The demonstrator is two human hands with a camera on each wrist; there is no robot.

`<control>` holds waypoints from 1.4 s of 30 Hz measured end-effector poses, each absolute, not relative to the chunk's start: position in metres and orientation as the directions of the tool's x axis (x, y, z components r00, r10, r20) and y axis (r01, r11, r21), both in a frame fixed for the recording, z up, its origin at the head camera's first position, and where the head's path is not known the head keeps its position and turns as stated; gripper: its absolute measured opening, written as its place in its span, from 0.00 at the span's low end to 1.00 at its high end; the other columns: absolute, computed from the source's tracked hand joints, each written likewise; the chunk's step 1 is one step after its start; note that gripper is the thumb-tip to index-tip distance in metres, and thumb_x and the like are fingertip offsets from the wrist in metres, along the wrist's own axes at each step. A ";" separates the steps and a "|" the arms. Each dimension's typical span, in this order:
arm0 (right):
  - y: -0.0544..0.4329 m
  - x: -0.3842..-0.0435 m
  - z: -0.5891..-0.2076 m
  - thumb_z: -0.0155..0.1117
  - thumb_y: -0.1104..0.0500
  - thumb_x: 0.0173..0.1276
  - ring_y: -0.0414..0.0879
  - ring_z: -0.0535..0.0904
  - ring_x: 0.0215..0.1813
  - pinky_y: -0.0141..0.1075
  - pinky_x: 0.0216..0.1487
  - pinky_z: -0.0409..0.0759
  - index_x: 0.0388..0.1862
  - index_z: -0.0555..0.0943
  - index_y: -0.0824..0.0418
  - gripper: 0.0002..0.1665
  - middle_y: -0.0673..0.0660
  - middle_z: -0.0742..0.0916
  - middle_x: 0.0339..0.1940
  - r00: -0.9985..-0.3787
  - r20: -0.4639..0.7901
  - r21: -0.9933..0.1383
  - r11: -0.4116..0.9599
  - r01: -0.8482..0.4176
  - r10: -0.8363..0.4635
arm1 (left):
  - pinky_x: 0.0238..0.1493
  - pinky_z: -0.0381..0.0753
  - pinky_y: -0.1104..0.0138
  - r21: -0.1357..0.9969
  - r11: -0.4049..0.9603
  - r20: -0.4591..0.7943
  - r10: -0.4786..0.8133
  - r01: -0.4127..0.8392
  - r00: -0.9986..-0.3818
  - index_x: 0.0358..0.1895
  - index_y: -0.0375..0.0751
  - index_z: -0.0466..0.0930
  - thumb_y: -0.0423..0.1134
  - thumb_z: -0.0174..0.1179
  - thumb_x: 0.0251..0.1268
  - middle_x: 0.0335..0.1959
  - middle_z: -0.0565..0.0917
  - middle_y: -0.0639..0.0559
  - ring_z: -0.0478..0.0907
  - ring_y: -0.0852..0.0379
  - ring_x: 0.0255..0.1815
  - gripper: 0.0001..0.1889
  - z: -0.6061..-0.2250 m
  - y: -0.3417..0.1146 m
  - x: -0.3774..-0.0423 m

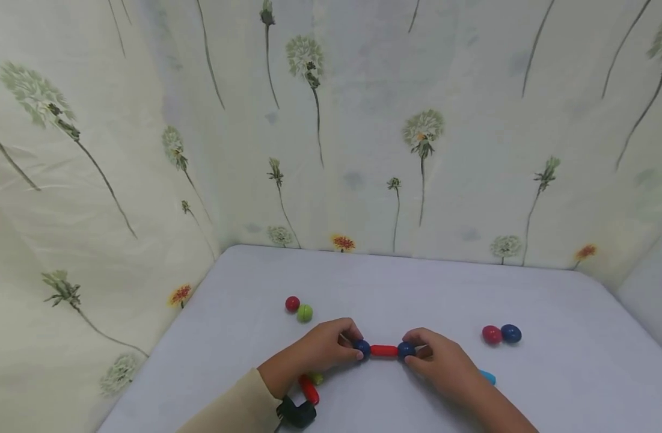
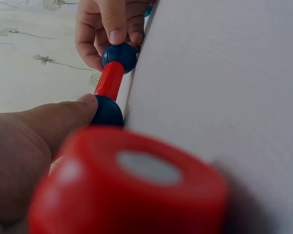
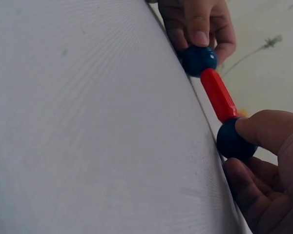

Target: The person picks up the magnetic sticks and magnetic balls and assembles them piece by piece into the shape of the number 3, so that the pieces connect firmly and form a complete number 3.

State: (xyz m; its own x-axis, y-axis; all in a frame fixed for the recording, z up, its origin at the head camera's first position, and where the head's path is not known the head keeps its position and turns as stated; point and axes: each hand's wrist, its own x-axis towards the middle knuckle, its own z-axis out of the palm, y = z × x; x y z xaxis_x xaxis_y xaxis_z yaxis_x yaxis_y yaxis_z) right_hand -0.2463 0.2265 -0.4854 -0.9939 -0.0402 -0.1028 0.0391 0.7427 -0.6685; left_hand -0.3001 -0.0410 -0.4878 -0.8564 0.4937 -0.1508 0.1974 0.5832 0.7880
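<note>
A red magnetic rod point(image 1: 383, 350) lies between two dark blue balls, one touching each end. My left hand point(image 1: 326, 347) pinches the left blue ball point(image 1: 364, 349) between thumb and fingers. On the other side my right hand point(image 1: 440, 362) pinches the right blue ball point(image 1: 405, 350). The wrist views show the same row, with the red rod point(image 3: 218, 95) straight between the balls and held close to the white tabletop. A second red rod point(image 2: 136, 190) looms large in the left wrist view, a silvery disc on its end.
Behind my left hand, a red ball point(image 1: 292, 304) sits against a green ball point(image 1: 305, 313). A red ball point(image 1: 492, 335) and a blue ball point(image 1: 511, 334) touch at the right. A light blue piece point(image 1: 487, 377) shows past my right forearm. Dandelion-print cloth point(image 1: 363, 150) hangs behind the table.
</note>
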 end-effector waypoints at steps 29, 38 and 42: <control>0.302 -0.223 -0.451 0.72 0.48 0.71 0.44 0.80 0.46 0.40 0.45 0.79 0.56 0.85 0.53 0.18 0.46 0.88 0.45 -0.997 -0.076 -0.553 0.832 0.034 -0.010 | 0.53 0.84 0.64 0.777 0.599 -0.165 0.489 0.192 -0.857 0.46 0.61 0.81 0.42 0.75 0.65 0.45 0.84 0.66 0.80 0.62 0.43 0.12 -0.485 -0.039 -0.299; 0.329 -0.223 -0.457 0.74 0.45 0.69 0.45 0.80 0.47 0.40 0.42 0.79 0.56 0.85 0.54 0.23 0.46 0.88 0.43 -0.981 -0.192 -0.526 0.842 0.116 0.015 | 0.53 0.84 0.64 0.779 0.596 -0.167 0.492 0.192 -0.854 0.46 0.61 0.81 0.42 0.74 0.65 0.45 0.84 0.66 0.80 0.63 0.43 0.12 -0.486 -0.036 -0.301; 0.336 -0.223 -0.459 0.75 0.45 0.67 0.45 0.81 0.48 0.41 0.43 0.81 0.55 0.85 0.55 0.24 0.48 0.88 0.46 -0.982 -0.188 -0.515 0.853 0.085 -0.016 | 0.53 0.84 0.64 0.777 0.600 -0.163 0.485 0.192 -0.859 0.46 0.61 0.81 0.42 0.74 0.65 0.45 0.84 0.66 0.80 0.63 0.43 0.12 -0.486 -0.037 -0.301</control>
State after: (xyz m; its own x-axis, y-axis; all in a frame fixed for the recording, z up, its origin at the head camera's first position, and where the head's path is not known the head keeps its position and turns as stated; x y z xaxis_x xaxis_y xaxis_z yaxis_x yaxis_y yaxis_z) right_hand -0.2227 0.3363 -0.4595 -0.9820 -0.0158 -0.1882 0.0850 0.8529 -0.5151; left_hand -0.3008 -0.0369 -0.4860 -0.8590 0.4855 -0.1627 0.1921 0.6000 0.7766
